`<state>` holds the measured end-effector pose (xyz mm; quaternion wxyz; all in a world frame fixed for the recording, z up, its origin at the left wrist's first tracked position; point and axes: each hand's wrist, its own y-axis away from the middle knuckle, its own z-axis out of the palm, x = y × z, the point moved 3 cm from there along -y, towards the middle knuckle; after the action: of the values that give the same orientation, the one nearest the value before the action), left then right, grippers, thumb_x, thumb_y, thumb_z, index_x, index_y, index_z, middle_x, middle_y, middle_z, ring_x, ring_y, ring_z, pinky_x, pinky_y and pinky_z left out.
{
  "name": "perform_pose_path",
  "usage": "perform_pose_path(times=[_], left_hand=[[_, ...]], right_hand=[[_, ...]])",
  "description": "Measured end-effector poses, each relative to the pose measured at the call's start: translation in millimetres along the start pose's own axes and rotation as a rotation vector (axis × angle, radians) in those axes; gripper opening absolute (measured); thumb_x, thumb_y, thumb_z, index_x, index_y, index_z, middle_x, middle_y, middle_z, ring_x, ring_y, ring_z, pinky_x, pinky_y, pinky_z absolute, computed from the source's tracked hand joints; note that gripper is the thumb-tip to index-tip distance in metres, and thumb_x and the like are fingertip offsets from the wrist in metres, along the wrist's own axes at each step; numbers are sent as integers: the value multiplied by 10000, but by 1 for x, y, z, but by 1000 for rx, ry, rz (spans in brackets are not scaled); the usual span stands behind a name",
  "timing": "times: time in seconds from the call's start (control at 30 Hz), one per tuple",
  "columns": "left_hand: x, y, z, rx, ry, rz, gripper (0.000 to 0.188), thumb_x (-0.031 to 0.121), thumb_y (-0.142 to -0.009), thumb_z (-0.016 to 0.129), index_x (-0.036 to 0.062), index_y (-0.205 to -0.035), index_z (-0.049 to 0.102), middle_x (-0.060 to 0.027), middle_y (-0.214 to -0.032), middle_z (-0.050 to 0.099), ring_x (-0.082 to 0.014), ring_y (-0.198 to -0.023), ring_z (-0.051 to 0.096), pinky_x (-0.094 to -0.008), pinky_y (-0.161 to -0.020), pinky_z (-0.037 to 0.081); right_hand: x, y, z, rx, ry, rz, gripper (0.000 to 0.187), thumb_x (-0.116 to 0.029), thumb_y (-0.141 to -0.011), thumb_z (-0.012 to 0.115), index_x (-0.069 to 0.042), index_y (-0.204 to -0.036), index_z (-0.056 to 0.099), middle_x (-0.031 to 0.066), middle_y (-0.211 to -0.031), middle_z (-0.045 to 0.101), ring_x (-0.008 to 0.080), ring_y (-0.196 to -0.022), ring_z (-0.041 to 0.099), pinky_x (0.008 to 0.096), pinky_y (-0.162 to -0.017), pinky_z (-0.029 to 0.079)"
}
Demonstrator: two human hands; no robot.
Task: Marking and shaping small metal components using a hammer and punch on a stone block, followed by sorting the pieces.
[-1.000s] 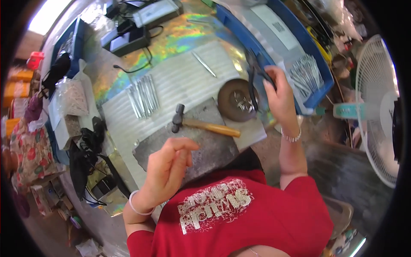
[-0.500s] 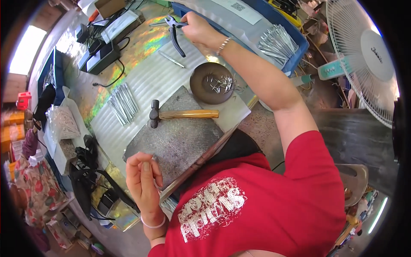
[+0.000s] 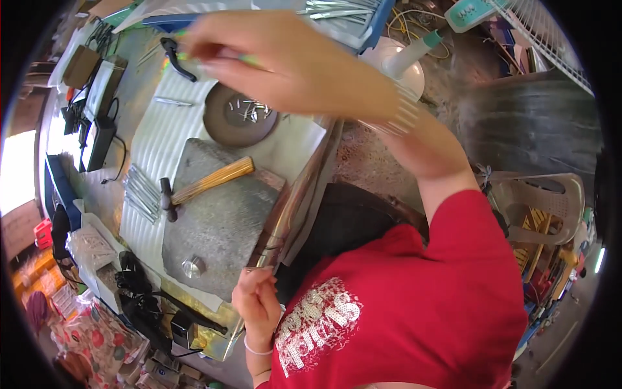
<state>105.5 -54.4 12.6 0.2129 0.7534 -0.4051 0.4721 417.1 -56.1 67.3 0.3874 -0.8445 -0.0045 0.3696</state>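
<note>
My right hand [image 3: 259, 58] is raised over the far side of the table, large and blurred; its fingers are smeared, so I cannot tell whether they hold anything. Black-handled pliers [image 3: 175, 59] show just beyond its fingertips, partly hidden. Below it, a brown round bowl [image 3: 217, 123] holds short silvery pieces [image 3: 245, 111]. My left hand [image 3: 254, 299] hovers at the table's near edge, fingers loosely bent, nothing visible in them. Next to it, a small round silver piece [image 3: 193, 266] sits on the grey stone slab [image 3: 220, 223]. A hammer with a wooden handle [image 3: 214, 179] lies across the slab.
A bundle of silvery strips [image 3: 140, 194] lies left of the hammer. A thin metal tool [image 3: 173, 102] lies on the white foam sheet [image 3: 152, 133]. Farther off are a blue tray [image 3: 382, 26] with more strips, a white bottle [image 3: 411, 55] and a fan [image 3: 544, 29].
My view has shifted. My right hand has left the pliers and come up toward me. My left hand has moved off the slab's corner, and the round silver piece now shows there.
</note>
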Motion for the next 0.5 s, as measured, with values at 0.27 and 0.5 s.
perform_pose_path(times=[0.27, 0.5], left_hand=[[-10, -32, 56, -53, -477, 257, 289, -98, -767, 509, 56, -1007, 556, -111, -758, 619, -282, -612, 591, -347, -525, 443], [-21, -25, 70, 104, -621, 124, 174, -85, -885, 406, 27, -994, 484, -88, -663, 502, -193, -554, 443, -302, -486, 360]], right_hand=[[168, 373, -46, -237, -280, 1184, 140, -135, -824, 626, -8, -883, 626, 44, -769, 617, 98, -756, 593, 245, -611, 467], [302, 598, 98, -194, 157, 1367, 168, -145, -762, 646, -21, -875, 662, 163, -829, 649, 299, -782, 634, 387, -703, 501]])
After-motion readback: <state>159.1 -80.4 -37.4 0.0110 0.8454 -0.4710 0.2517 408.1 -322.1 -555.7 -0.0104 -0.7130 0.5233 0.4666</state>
